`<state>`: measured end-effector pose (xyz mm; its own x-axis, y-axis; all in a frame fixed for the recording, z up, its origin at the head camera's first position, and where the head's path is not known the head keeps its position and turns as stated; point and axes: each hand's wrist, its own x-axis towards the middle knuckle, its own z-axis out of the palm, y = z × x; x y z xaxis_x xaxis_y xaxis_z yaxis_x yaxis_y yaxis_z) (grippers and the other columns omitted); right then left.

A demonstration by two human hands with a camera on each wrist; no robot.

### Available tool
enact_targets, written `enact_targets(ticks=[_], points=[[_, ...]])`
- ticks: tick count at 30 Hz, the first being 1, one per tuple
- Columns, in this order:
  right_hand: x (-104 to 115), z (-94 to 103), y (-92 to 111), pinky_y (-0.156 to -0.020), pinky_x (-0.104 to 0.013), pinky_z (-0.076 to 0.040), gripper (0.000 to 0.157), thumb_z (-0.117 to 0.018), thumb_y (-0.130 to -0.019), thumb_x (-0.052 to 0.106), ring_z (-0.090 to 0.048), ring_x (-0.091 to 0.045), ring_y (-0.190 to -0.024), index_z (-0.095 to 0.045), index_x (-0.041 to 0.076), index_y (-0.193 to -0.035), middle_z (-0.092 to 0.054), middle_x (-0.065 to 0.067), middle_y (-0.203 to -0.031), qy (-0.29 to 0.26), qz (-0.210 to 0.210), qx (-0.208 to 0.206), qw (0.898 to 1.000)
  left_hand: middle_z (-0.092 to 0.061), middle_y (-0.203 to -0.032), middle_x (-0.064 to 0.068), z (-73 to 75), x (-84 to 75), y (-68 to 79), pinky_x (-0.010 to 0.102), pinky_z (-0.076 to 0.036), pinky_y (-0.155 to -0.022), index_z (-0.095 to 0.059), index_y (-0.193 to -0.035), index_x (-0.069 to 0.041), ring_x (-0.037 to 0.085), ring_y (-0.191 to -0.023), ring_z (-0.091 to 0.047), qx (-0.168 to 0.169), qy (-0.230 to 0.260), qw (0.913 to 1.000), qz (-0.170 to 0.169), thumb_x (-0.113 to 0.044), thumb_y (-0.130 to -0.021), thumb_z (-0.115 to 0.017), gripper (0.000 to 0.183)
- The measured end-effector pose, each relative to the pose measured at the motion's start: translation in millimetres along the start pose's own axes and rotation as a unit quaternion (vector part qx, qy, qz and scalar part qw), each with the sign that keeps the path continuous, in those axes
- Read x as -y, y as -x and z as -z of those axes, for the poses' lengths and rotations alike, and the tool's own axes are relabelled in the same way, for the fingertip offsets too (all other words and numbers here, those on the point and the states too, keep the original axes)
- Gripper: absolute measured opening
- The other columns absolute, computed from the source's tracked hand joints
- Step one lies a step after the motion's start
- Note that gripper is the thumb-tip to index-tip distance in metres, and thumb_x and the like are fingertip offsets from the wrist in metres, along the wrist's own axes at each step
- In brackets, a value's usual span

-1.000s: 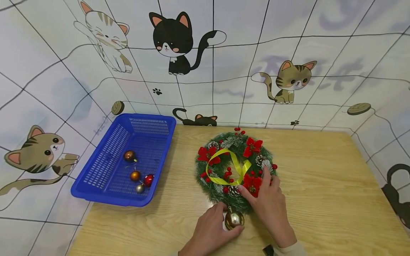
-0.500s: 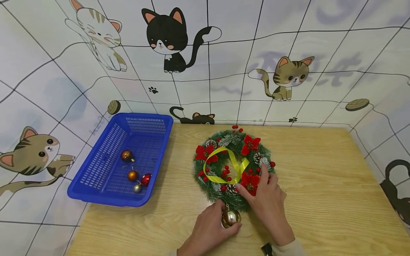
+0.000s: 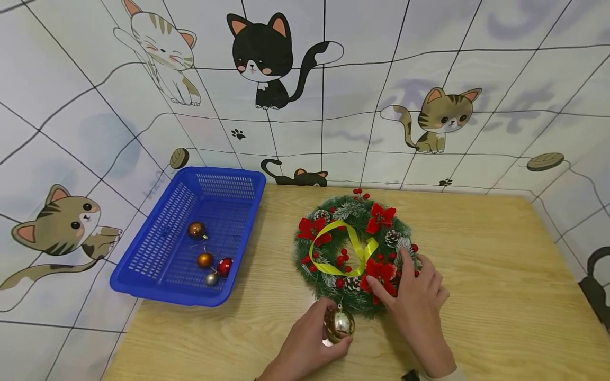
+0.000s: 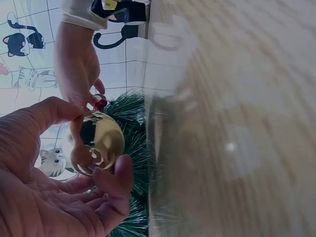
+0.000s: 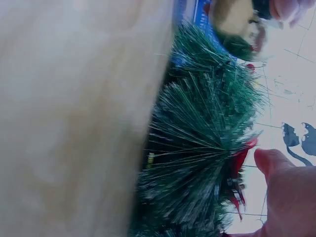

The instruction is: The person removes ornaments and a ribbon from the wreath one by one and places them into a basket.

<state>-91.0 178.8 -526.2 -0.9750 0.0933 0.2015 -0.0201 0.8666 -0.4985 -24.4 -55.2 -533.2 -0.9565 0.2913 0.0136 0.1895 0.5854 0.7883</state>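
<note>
A green Christmas wreath with red flowers, pine cones and a loose yellow ribbon lies on the table. At its near edge my left hand holds a shiny gold bauble between thumb and fingertips, hanger cap toward the wreath. The left wrist view shows this bauble close up, in front of the green needles. My right hand rests on the wreath's right side. Its index fingertip is at a frosted leaf and its thumb at a red flower; the fingers are spread.
A blue perforated basket stands at the left, with several small baubles inside: brown, orange, red and silver. A cat-patterned wall rises behind the wooden table. A small black object sits at my right wrist.
My left hand and the gold bauble have shifted slightly left relative to the wreath. The right hand's outer fingers have spread outward to the right. The head view has swayed a little.
</note>
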Motion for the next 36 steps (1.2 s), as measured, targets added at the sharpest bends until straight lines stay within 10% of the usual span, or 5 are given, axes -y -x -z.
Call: enact_targets(ticks=[22, 36], points=[[-17.7, -4.0, -9.1, -0.095, -0.082, -0.033, 0.116, -0.091, -0.085, 0.053, -0.025, -0.059, -0.152, -0.029, 0.001, -0.168, -0.018, -0.029, -0.174, -0.091, 0.077, 0.065, 0.991, -0.063, -0.124, -0.010, 21.2, -2.4, -1.0, 0.034, -0.058, -0.085, -0.060, -0.137, -0.020, 0.007, -0.101, -0.060, -0.077, 0.034, 0.9951, -0.052, -0.035, -0.095, -0.086, 0.052], [-17.3, -3.1, -8.2, -0.097, -0.081, -0.032, 0.115, -0.089, -0.088, 0.054, -0.020, -0.059, -0.153, -0.026, 0.005, -0.170, -0.014, -0.029, -0.175, -0.082, 0.061, 0.092, 0.991, -0.060, -0.114, -0.012, 52.7, 3.6, -9.0, 0.027, -0.054, -0.067, -0.061, -0.142, -0.017, 0.009, -0.092, -0.057, -0.124, 0.043, 0.9886, -0.074, -0.025, -0.091, -0.090, 0.059]])
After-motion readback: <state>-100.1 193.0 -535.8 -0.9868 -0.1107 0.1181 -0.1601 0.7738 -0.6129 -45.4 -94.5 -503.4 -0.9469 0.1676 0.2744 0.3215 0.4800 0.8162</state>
